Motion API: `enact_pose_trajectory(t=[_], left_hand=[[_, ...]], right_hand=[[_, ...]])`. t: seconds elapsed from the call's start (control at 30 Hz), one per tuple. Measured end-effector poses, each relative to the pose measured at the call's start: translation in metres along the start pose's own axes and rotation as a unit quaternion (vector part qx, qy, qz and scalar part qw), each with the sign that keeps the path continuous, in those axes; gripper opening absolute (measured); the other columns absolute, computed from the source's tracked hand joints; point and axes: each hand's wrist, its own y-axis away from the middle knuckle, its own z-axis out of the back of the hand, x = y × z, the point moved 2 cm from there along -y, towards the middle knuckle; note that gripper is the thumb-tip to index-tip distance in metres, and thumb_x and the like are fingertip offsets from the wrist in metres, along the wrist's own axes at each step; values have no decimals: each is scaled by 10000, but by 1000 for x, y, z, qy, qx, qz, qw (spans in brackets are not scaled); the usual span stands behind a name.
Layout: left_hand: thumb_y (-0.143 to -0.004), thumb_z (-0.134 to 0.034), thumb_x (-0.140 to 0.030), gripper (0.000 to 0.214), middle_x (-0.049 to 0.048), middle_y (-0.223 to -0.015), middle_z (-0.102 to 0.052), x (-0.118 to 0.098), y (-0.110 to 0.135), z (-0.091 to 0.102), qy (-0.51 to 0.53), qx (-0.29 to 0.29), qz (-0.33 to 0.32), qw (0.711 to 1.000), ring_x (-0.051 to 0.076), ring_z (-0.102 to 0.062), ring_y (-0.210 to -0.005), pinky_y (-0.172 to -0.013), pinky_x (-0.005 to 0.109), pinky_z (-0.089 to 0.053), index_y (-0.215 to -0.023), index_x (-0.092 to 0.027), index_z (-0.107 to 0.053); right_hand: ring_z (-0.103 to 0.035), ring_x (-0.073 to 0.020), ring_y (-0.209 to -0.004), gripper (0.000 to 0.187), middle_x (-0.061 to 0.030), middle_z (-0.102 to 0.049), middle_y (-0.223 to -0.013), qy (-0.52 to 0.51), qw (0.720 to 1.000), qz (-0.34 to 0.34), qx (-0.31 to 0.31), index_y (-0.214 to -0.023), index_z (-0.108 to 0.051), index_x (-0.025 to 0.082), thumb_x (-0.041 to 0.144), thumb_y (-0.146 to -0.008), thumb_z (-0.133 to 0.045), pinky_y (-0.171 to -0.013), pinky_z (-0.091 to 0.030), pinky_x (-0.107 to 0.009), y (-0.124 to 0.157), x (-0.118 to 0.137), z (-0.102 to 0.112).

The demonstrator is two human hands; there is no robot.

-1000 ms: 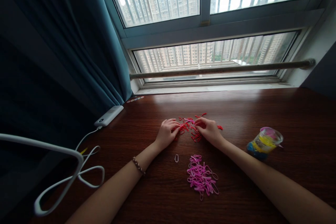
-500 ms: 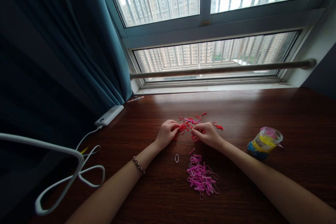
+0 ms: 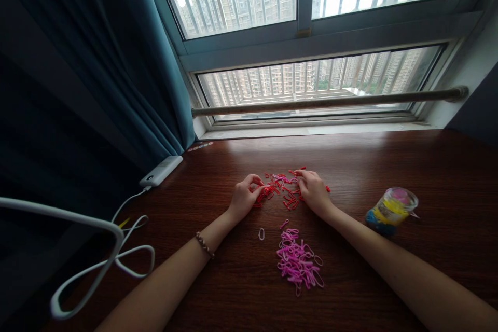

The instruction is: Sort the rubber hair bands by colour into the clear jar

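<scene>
Small red rubber bands [image 3: 270, 190] lie in a loose, spread-out pile between my two hands, with a few pink ones [image 3: 284, 178] among them. My left hand [image 3: 247, 196] rests at the left edge of the pile, thumb and forefinger closed on a red band whose shape is mostly hidden. On the right side my right hand [image 3: 314, 192] lies low over the red bands, its fingers stretched forward and apart from the thumb. Nearer to me is a heap of pinkish-purple rubber bands [image 3: 299, 262]. One pale band [image 3: 261, 234] sits alone to its left.
A clear jar [image 3: 391, 211] with blue, yellow and pink contents stands tilted-looking on the right of the brown wooden table [image 3: 350, 280]. At left are a white power bank [image 3: 161, 170] and a looped white cable [image 3: 83, 221], beside a blue curtain [image 3: 163, 88]. A window lies beyond.
My right hand has moved forward and slightly right, its fingers going from a pinch to stretched out. More red bands show in front of it. My left hand has barely moved.
</scene>
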Motion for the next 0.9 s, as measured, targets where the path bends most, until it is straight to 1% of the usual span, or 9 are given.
enact_pose_trajectory(t=[0.07,0.13,0.23,0.33,0.4,0.53,0.6,0.77,0.9], left_hand=[[-753,-578,-272,160,18,-805,-647,-2,1,0,26,3,-2,1000,144,-619,-717,-599,224,-471,-880,-183,-536],[-757,-579,-282,170,22,-800,-644,-4,2,-1,48,13,-11,999,148,-618,-744,-634,233,-481,-889,-182,-538],[-752,-591,-293,193,25,-787,-635,-10,5,-4,89,51,-28,994,143,-610,-737,-674,246,-489,-895,-172,-543],[-750,-598,-283,199,33,-802,-624,-18,9,-7,128,80,-44,988,142,-597,-767,-739,264,-483,-898,-160,-550],[-754,-593,-270,179,39,-820,-610,-22,12,-10,157,91,-46,982,142,-586,-792,-769,271,-477,-884,-153,-555],[-755,-585,-228,158,25,-810,-573,-26,15,-15,248,128,-21,960,127,-585,-740,-724,264,-492,-883,-146,-538],[-751,-584,-205,150,14,-797,-557,-26,15,-17,268,140,-16,953,117,-580,-715,-704,256,-492,-881,-146,-537],[-740,-597,-204,136,25,-817,-560,-27,15,-15,216,122,-40,968,121,-548,-761,-704,245,-471,-853,-142,-553],[-759,-585,-235,133,45,-833,-575,-36,16,-11,142,161,-99,972,128,-539,-763,-692,250,-453,-850,-139,-582]], right_hand=[[-511,-189,-965,309,-86,-634,-968,8,1000,-4,12,-1013,-613,138,122,-785,-405,-862,-400,-302,0,-1,-1],[-508,-188,-957,285,-67,-649,-928,14,999,0,29,-938,-645,158,117,-778,-413,-867,-394,-305,1,-2,-1],[-497,-189,-971,271,-49,-657,-938,25,998,11,57,-831,-679,179,101,-757,-430,-888,-375,-314,1,-2,-2],[-483,-188,-999,285,-50,-647,-990,35,997,12,71,-833,-688,179,90,-748,-431,-897,-365,-313,1,-2,-3],[-488,-183,-989,288,-54,-647,-979,39,996,11,74,-842,-690,174,89,-749,-431,-894,-368,-300,1,-2,-3],[-508,-183,-947,282,-76,-644,-933,43,997,6,69,-831,-691,153,80,-744,-433,-874,-380,-287,1,-3,-4],[-521,-186,-920,279,-87,-640,-909,45,997,0,63,-821,-690,143,75,-741,-432,-856,-391,-290,1,-4,-4],[-562,-169,-842,269,-89,-633,-894,39,998,-4,44,-818,-682,135,70,-744,-431,-811,-417,-271,1,-5,-5],[-580,-163,-801,254,-81,-636,-879,31,999,1,30,-794,-682,142,69,-737,-446,-780,-434,-261,1,-4,-3]])
